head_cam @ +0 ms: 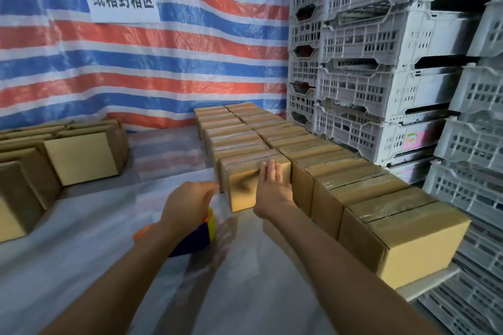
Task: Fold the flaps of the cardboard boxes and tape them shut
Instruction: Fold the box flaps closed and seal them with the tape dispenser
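A small closed cardboard box (pixel 242 194) stands at the near end of the left row of taped boxes. My right hand (pixel 270 185) lies flat on its top with straight fingers. My left hand (pixel 189 202) is just left of the box, curled round a tape dispenser (pixel 197 236) with an orange, blue and yellow body, low over the table. Most of the dispenser is hidden under my wrist.
Two rows of taped boxes (pixel 326 166) run from the striped tarp to the near right. Untaped boxes (pixel 79 155) with raised flaps sit at the left. Stacked grey plastic crates (pixel 381 62) wall the right side. A plastic sheet (pixel 109 253) covers the table.
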